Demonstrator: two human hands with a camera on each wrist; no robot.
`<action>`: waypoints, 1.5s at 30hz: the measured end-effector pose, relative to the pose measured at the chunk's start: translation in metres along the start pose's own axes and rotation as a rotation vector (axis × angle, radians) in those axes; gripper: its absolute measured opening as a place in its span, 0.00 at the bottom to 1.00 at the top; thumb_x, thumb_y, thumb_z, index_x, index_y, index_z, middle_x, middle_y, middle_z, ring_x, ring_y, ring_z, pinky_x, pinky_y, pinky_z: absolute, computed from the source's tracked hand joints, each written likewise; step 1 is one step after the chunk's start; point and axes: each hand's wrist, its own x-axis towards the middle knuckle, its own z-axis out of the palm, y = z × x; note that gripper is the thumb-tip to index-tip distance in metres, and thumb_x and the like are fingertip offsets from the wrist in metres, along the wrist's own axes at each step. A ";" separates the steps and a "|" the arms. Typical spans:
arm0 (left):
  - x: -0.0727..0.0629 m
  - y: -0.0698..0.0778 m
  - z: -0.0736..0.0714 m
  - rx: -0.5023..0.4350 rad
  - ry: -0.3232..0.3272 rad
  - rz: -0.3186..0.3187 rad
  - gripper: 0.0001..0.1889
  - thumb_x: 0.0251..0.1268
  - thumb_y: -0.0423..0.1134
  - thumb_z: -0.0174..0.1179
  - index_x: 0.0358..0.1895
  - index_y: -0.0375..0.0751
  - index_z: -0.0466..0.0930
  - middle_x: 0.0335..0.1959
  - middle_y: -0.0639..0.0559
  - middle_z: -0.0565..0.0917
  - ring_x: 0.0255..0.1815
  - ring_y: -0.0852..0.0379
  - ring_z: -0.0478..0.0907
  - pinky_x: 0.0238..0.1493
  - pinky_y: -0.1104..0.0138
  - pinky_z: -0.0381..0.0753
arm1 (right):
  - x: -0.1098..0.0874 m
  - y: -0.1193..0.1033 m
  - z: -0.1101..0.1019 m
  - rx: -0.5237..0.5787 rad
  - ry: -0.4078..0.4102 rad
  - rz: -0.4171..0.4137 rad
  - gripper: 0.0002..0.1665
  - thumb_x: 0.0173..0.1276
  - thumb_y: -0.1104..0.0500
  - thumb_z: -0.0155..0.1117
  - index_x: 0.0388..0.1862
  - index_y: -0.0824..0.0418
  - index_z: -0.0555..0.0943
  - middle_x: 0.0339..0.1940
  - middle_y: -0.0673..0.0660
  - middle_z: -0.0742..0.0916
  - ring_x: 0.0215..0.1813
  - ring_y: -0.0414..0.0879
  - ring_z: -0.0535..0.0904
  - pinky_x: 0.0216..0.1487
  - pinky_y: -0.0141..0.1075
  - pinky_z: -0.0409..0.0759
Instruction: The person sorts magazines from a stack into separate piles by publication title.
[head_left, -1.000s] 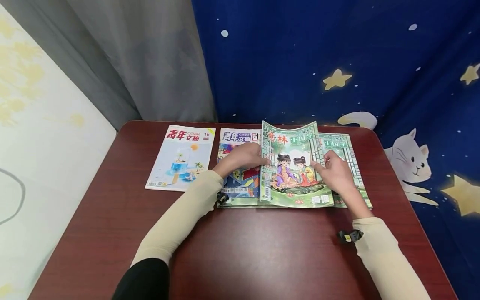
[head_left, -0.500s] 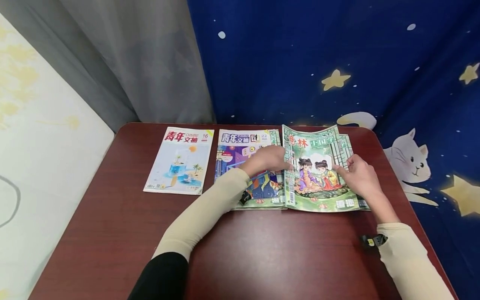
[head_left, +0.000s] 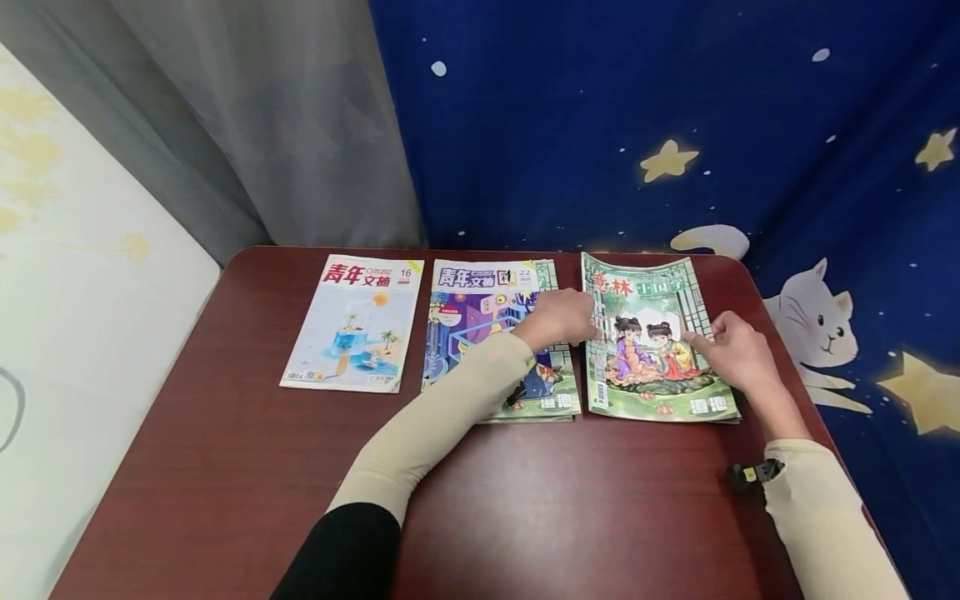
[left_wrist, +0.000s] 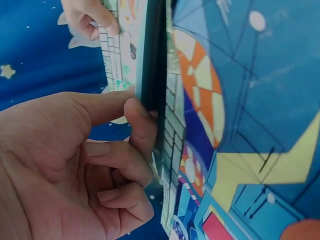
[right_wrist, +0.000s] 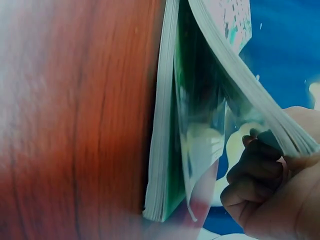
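A green magazine (head_left: 652,358) with two cartoon children on its cover lies over another magazine at the table's right. My left hand (head_left: 564,318) pinches its left edge between thumb and fingers, as the left wrist view shows. At the opposite edge my right hand (head_left: 738,350) pinches it, thumb on the cover and fingers beneath. In the right wrist view that edge is raised above the lower magazine (right_wrist: 162,125), whose pages show side-on. Under my left forearm lies a purple and blue magazine (head_left: 468,321) on top of green ones (head_left: 558,400), partly hidden by the sleeve.
A white magazine (head_left: 352,325) with a blue ice-lolly picture lies flat at the left. All rest on a dark red wooden table (head_left: 525,500). A blue starry curtain (head_left: 540,125) and a grey curtain (head_left: 330,125) hang behind the table's back edge.
Both hands have carried the green magazine to the right, off the middle pile and onto the right-hand one, where it now lies lower and nearly lined up.
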 end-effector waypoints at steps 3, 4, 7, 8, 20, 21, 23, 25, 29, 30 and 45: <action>0.003 0.004 0.003 0.024 -0.033 -0.033 0.22 0.79 0.58 0.59 0.25 0.52 0.78 0.19 0.58 0.72 0.22 0.59 0.67 0.26 0.66 0.68 | 0.002 0.004 0.001 0.006 -0.030 0.025 0.31 0.78 0.37 0.62 0.42 0.65 0.68 0.27 0.58 0.76 0.32 0.54 0.75 0.32 0.41 0.68; 0.004 0.005 0.004 0.031 -0.043 -0.047 0.22 0.79 0.58 0.58 0.25 0.52 0.79 0.19 0.58 0.73 0.22 0.59 0.68 0.27 0.66 0.68 | 0.002 0.006 0.002 0.007 -0.048 0.039 0.32 0.78 0.37 0.62 0.43 0.66 0.69 0.27 0.58 0.77 0.33 0.54 0.75 0.33 0.41 0.68; 0.004 0.011 0.007 0.064 -0.052 -0.074 0.20 0.80 0.58 0.58 0.29 0.53 0.84 0.18 0.58 0.75 0.24 0.59 0.72 0.30 0.65 0.71 | 0.003 0.010 0.003 0.005 -0.089 0.085 0.32 0.78 0.37 0.61 0.43 0.67 0.69 0.30 0.61 0.78 0.37 0.56 0.76 0.34 0.41 0.69; 0.005 0.013 0.007 0.071 -0.052 -0.080 0.20 0.80 0.58 0.57 0.30 0.53 0.85 0.18 0.58 0.76 0.24 0.59 0.74 0.31 0.65 0.72 | 0.003 0.012 0.002 0.008 -0.095 0.101 0.32 0.78 0.37 0.61 0.43 0.67 0.69 0.31 0.61 0.78 0.38 0.57 0.76 0.35 0.41 0.69; 0.009 0.020 0.016 0.117 0.046 -0.170 0.18 0.74 0.65 0.61 0.46 0.58 0.88 0.32 0.59 0.85 0.32 0.61 0.80 0.36 0.65 0.77 | 0.002 0.022 -0.006 -0.016 -0.124 0.230 0.39 0.73 0.28 0.60 0.40 0.66 0.78 0.33 0.63 0.86 0.41 0.57 0.80 0.34 0.43 0.71; 0.009 0.020 0.016 0.120 0.056 -0.175 0.18 0.73 0.66 0.61 0.46 0.58 0.88 0.33 0.59 0.85 0.33 0.60 0.81 0.36 0.64 0.78 | 0.002 0.022 -0.007 -0.021 -0.129 0.231 0.40 0.73 0.27 0.60 0.40 0.66 0.78 0.33 0.63 0.86 0.41 0.58 0.80 0.34 0.43 0.72; 0.008 0.019 0.017 0.124 0.069 -0.177 0.18 0.73 0.66 0.62 0.46 0.58 0.88 0.34 0.59 0.86 0.33 0.60 0.81 0.37 0.64 0.79 | 0.002 0.020 -0.007 -0.035 -0.136 0.230 0.41 0.72 0.26 0.60 0.40 0.66 0.78 0.33 0.63 0.86 0.40 0.58 0.80 0.34 0.44 0.72; 0.008 0.018 0.018 0.130 0.085 -0.160 0.18 0.73 0.65 0.62 0.45 0.58 0.88 0.32 0.59 0.86 0.33 0.60 0.82 0.36 0.64 0.79 | 0.001 0.019 -0.008 -0.045 -0.140 0.237 0.42 0.72 0.25 0.60 0.40 0.66 0.78 0.32 0.63 0.86 0.40 0.58 0.80 0.34 0.45 0.72; 0.007 0.019 0.020 0.136 0.116 -0.118 0.17 0.74 0.64 0.62 0.42 0.57 0.88 0.29 0.58 0.85 0.31 0.59 0.82 0.34 0.64 0.78 | 0.000 0.019 -0.008 -0.039 -0.153 0.261 0.42 0.72 0.26 0.59 0.42 0.67 0.77 0.33 0.64 0.85 0.41 0.58 0.80 0.35 0.46 0.72; 0.007 0.019 0.021 0.134 0.122 -0.115 0.17 0.74 0.64 0.62 0.42 0.57 0.88 0.29 0.57 0.84 0.31 0.58 0.82 0.34 0.64 0.78 | 0.000 0.019 -0.009 -0.032 -0.159 0.265 0.42 0.73 0.26 0.59 0.44 0.67 0.77 0.34 0.64 0.85 0.41 0.59 0.80 0.36 0.46 0.72; 0.012 0.001 0.029 -0.014 0.129 -0.025 0.24 0.76 0.63 0.60 0.23 0.54 0.76 0.19 0.57 0.71 0.22 0.59 0.70 0.25 0.66 0.68 | -0.001 0.017 -0.003 -0.043 -0.153 0.260 0.46 0.74 0.24 0.53 0.51 0.69 0.72 0.39 0.68 0.83 0.43 0.62 0.78 0.38 0.49 0.72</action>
